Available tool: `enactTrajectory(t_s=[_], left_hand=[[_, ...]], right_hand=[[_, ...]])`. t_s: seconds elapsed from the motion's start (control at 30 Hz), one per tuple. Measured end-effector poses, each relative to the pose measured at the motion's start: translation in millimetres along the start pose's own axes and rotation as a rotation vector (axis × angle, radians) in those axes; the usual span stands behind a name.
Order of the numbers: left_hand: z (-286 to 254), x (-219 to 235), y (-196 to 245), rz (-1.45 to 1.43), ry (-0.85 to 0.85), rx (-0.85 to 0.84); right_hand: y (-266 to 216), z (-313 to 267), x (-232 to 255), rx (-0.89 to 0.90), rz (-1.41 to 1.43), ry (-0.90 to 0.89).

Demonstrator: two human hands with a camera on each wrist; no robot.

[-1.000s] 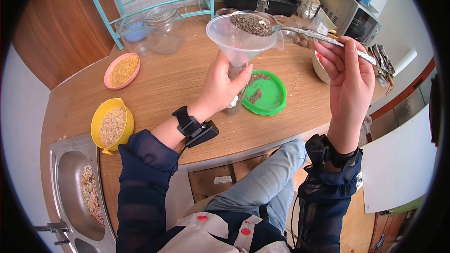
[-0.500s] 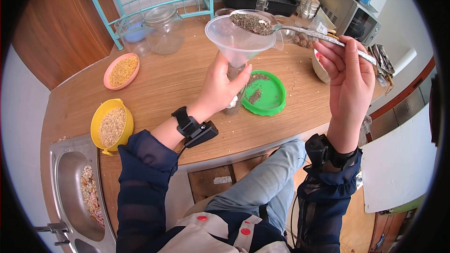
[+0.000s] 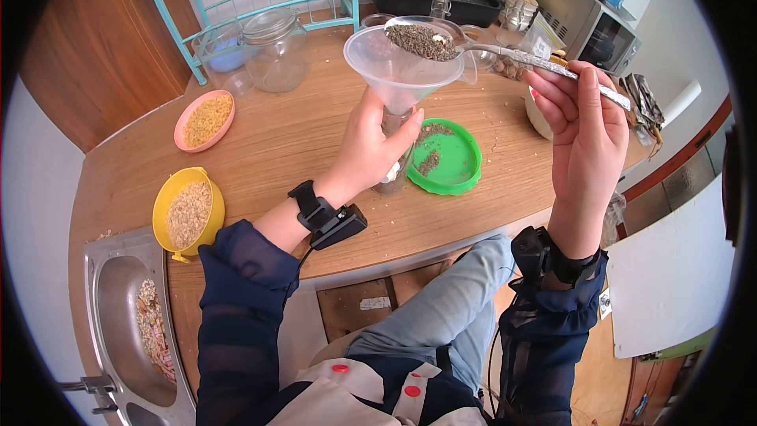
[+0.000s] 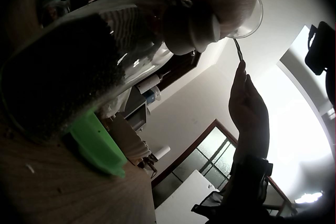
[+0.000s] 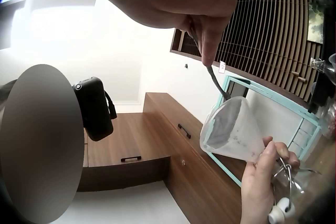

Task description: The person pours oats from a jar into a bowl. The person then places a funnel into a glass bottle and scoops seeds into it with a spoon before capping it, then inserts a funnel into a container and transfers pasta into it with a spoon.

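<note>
My left hand (image 3: 363, 150) grips the neck of a clear glass bottle (image 4: 118, 50), with a translucent plastic funnel (image 3: 398, 79) seated in its mouth. Dark, fine-grained stuff fills the lower part of the bottle in the left wrist view. A white swing-top stopper (image 5: 280, 212) hangs at the bottle's side. My right hand (image 3: 590, 130) pinches the patterned handle of a metal spoon (image 3: 544, 61). Over the funnel's opening, the spoon's bowl carries a heap of dark flakes (image 3: 423, 41) with a pale bit in it. Specks cling inside the funnel in the right wrist view.
A green lid (image 3: 464, 167) with dark crumbs lies beside the bottle. At left are a pink bowl (image 3: 186, 142) of yellow grains, a yellow bowl (image 3: 162, 209) of oats and a sink (image 3: 118, 308). Behind stand a glass jar (image 3: 280, 55), a teal rack (image 3: 272, 8) and a black pan (image 3: 473, 16).
The funnel, spoon and right hand have drifted very slightly left. Both holds are the same, and the heap stays on the spoon.
</note>
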State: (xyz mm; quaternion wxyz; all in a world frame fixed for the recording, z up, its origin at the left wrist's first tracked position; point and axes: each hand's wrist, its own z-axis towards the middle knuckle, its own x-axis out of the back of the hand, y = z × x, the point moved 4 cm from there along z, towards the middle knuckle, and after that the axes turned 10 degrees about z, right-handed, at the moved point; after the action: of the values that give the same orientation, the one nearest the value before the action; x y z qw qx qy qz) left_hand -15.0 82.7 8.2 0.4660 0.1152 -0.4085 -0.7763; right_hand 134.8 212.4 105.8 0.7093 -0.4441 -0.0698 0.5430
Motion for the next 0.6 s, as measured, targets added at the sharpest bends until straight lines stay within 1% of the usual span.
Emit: enactTrajectory(t_s=[0.57, 0.6], left_hand=[[-0.3, 0.3, -0.6, -0.006, -0.020, 0.017], [0.3, 0.4, 0.7, 0.028, -0.040, -0.010]], right_hand=[[0.4, -0.5, -0.4, 0.006, -0.010, 0.009], [0.7, -0.5, -0.1, 0.006, -0.010, 0.010]])
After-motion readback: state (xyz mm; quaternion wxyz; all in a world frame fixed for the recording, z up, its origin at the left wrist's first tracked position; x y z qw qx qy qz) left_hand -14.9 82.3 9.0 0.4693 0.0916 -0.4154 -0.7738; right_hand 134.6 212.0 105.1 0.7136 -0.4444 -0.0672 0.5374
